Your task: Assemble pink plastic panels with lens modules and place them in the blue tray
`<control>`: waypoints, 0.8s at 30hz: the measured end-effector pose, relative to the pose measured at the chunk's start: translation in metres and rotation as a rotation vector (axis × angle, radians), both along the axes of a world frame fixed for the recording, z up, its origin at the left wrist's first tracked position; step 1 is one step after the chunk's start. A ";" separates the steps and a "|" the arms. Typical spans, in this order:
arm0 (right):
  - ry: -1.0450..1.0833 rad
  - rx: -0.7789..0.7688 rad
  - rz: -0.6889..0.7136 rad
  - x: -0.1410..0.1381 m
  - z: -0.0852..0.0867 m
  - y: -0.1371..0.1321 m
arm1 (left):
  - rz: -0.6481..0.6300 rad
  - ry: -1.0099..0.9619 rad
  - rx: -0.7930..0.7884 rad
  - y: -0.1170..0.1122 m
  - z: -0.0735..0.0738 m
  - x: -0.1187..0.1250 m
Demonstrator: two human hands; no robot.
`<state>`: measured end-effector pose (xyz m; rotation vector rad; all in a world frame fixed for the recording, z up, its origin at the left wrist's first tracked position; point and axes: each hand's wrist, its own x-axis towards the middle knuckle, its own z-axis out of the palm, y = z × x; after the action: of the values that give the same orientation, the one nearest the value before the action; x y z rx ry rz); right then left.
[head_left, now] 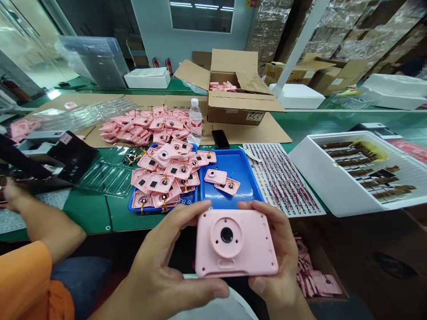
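My left hand (160, 262) and my right hand (275, 251) hold a pink plastic toy camera body (236, 243) between them by its left and right edges. Its back faces me, with a round raised lens mount and a dark lens opening in the middle. Just beyond my hands sits a blue tray (233, 166) holding a pink camera shell (215, 176) and a smaller pink part (227, 186). To its left, a second blue tray (142, 209) is heaped with pink shells carrying dark squares and small wired parts.
A co-worker's arm in an orange sleeve (40, 218) reaches in at the left. Behind the trays lie a pile of pink parts (143, 124), a water bottle (195, 119), a phone (220, 139) and an open cardboard box (240, 106). A white foam tray (353, 178) stands at right, beside a sheet of dark red straps (282, 178).
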<state>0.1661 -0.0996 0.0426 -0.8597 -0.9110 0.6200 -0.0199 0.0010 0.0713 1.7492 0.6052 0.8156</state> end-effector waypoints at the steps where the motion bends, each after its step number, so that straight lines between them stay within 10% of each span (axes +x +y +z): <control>1: 0.000 0.001 -0.010 -0.002 0.003 -0.001 | -0.015 0.006 0.026 -0.002 0.001 -0.003; 15: -0.111 0.002 -0.030 -0.004 0.002 0.002 | 0.070 0.025 0.463 0.010 0.004 0.005; 24: -0.233 -0.021 -0.045 -0.005 -0.002 0.004 | -0.141 0.108 0.591 0.018 0.016 0.002</control>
<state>0.1607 -0.0954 0.0402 -0.9823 -1.0937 0.4976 -0.0176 0.0193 0.0870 2.3551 0.3167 0.8581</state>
